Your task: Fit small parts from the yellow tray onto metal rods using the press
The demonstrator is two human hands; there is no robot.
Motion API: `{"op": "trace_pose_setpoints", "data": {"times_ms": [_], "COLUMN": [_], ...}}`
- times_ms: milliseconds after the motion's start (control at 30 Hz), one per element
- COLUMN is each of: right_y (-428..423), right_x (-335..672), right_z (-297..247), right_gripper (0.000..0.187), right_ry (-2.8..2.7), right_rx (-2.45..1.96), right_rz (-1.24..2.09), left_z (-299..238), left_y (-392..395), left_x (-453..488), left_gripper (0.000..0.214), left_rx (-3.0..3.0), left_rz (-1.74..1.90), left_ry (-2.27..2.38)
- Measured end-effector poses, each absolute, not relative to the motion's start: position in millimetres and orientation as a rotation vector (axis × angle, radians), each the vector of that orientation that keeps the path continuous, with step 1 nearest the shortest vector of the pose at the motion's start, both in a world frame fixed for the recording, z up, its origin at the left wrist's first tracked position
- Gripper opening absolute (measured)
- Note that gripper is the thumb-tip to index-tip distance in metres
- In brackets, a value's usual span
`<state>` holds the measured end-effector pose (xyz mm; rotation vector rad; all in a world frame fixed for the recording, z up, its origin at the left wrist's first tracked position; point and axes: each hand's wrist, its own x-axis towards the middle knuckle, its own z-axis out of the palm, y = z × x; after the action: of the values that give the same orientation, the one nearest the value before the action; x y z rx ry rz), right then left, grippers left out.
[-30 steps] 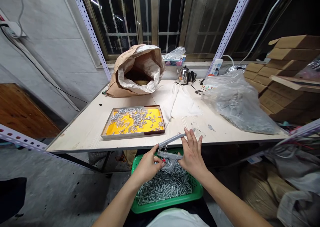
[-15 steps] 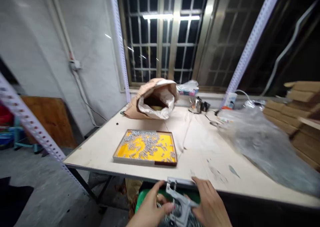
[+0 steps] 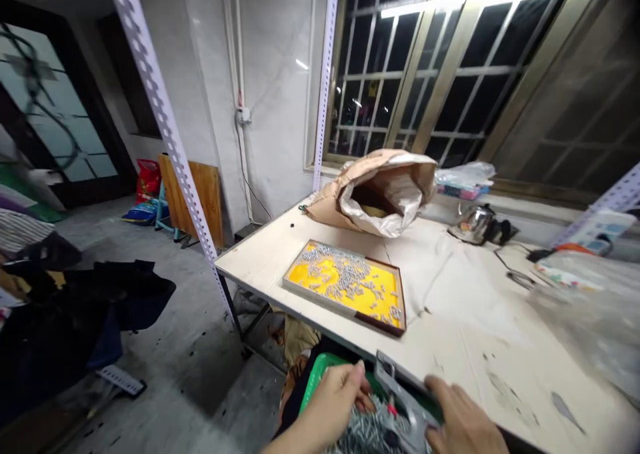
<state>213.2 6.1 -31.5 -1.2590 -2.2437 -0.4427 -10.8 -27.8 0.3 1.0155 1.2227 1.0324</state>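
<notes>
My right hand (image 3: 463, 411) grips a grey metal clamp-like tool (image 3: 407, 401) with a red part at its middle; it is tilted at the table's front edge. Left of the tool, my left hand (image 3: 343, 394) has its thumb and fingers pressed together; whatever is between them is too small to make out. Both hands are over a green basket (image 3: 316, 373) holding many small silvery metal pieces (image 3: 363, 434). On the table, a shallow tray (image 3: 320, 299) with a yellow bottom holds more small metal pieces (image 3: 345, 271).
A large open paper sack (image 3: 330, 204) lies behind the tray. A metal kettle (image 3: 473, 224) stands at the back, and clear plastic sheeting (image 3: 590, 314) covers the right side. A perforated metal post (image 3: 170, 131) rises at the table's left corner. Dark cloth (image 3: 120, 301) shows at the left.
The view has swung left, so the table appears further right. My left hand has come off the metal tool and is now apart from it, while my right hand keeps hold.
</notes>
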Motion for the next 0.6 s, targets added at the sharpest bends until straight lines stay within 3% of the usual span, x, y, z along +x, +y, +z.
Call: {"op": "trace_pose_setpoints", "data": {"times_ms": [100,233,500,600], "right_y": [3.8,-3.1,-8.4,-6.9], "right_x": [208.3,194.5,188.7,196.7], "right_z": [-7.9,5.6,-12.8,-29.6], "right_gripper": [0.015,0.011,0.033,0.04], "right_ry": [-2.251,-2.224,-2.13,-2.092], "right_rx": [-1.296,-1.358,-1.293,-1.265], "right_rz": [-0.546,-0.529,-0.624,-0.651], "left_z": [4.4,5.2,-6.5,-10.3], "left_y": [-33.3,-34.8,-39.8,-39.0], "left_x": [-11.7,-15.5,-16.9,-15.5], "left_gripper": [0.063,0.044,0.012,0.009], "left_rx": [1.031,1.145,1.217,1.163], "left_rz": [0.962,0.867,0.762,0.831], "left_ry": [1.191,1.226,1.447,1.458]}}
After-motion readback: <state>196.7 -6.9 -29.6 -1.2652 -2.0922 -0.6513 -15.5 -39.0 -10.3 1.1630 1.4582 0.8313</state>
